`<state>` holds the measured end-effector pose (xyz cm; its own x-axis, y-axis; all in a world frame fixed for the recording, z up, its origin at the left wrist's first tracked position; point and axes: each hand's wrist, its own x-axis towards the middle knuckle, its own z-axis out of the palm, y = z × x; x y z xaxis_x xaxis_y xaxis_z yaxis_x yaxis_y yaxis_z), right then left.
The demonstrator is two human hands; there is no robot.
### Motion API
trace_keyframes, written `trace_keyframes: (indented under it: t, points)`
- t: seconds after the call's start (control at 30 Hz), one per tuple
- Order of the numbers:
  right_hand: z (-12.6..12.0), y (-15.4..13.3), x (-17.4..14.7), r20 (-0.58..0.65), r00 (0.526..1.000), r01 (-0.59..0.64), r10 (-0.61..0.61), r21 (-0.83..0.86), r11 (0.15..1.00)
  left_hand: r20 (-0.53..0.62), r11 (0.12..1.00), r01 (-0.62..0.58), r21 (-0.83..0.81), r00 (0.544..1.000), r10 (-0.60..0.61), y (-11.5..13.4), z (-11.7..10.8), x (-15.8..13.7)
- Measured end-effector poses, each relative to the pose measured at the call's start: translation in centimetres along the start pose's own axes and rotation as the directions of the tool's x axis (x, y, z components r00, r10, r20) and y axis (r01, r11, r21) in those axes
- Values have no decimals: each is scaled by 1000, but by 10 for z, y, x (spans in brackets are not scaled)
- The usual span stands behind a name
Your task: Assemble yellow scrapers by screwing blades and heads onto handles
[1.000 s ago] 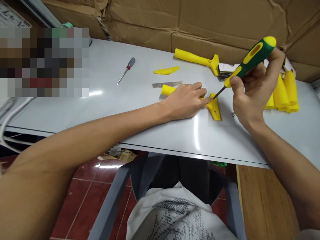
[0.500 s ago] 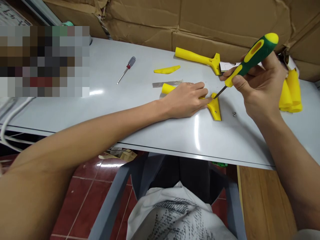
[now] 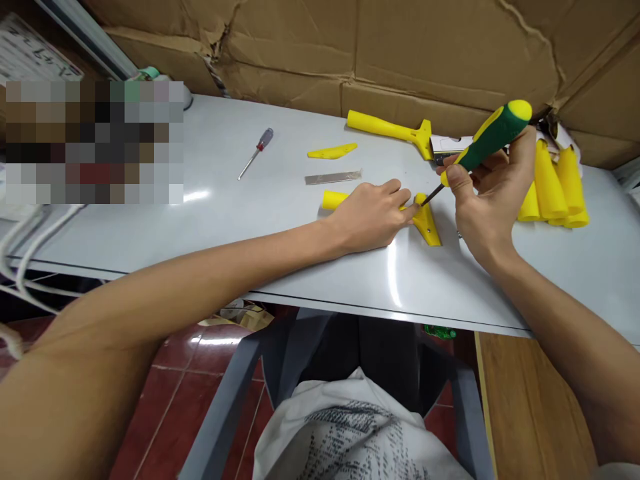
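Under my left hand (image 3: 373, 212) a yellow plastic scraper (image 3: 427, 225) lies on the table; the fingers are wrapped over its handle and hide much of it. My right hand (image 3: 493, 190) grips a green and yellow screwdriver (image 3: 495, 137), tilted so its tip touches the upper part of the scraper's head. A metal screw shows in the head's lower part. Just above the left hand lie a flat metal blade (image 3: 333, 177) and a loose yellow plate (image 3: 333, 151). Beside the right hand's edge a small metal piece (image 3: 459, 234) is mostly hidden.
A small screwdriver (image 3: 255, 153) lies to the left. Another yellow scraper (image 3: 390, 127) rests along the cardboard (image 3: 290, 53) at the back. Several yellow handles (image 3: 553, 187) stand bunched on the right. White cables (image 3: 30, 247) hang over the table's left edge.
The screwdriver's handle and my right hand have shifted left and down in view, while the tip stays on the scraper's head. My left hand keeps its hold. The camera view has tilted slightly.
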<state>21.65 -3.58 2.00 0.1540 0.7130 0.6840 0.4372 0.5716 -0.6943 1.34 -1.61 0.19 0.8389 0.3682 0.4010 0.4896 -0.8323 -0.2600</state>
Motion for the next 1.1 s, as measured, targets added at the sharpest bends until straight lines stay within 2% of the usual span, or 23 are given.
trace_keyframes:
  t: [0.13,0.4,0.6,0.67,0.7,0.73,0.8,0.83,0.9,1.0,1.1]
  points:
    - [-3,-2,3,31,999,-25,25,-2,1000,6,1000,-27,2,1000,27,-3,-1,0]
    - [-12,1,9,257,964,-87,73,41,995,37,994,-104,15,994,103,-7,-3,3]
    - [-15,9,16,186,980,-113,73,216,970,42,996,-94,14,995,93,-6,-4,3]
    - [-24,20,28,108,993,-66,39,260,963,61,996,-86,-1,994,85,-5,-5,4]
    - [-31,26,34,13,1000,17,-21,265,964,70,997,-80,-8,994,80,-5,-5,4]
    - [-38,31,40,-39,998,66,-58,224,972,77,997,-72,-17,994,73,-5,-5,4]
    - [-51,39,47,-21,999,45,-45,0,999,81,998,-50,-37,995,53,-5,-4,4]
    - [-57,41,49,23,1000,1,2,-148,989,77,998,-37,-50,996,41,-5,-3,4]
    - [-64,43,47,123,984,-66,128,-414,908,50,997,-8,-77,999,12,-5,0,2]
    - [-66,41,41,298,915,-39,274,-609,793,-24,997,12,-75,1000,-14,-4,3,1]
    - [-64,40,40,465,806,20,365,-640,768,-111,1000,-11,-18,994,9,-2,3,2]
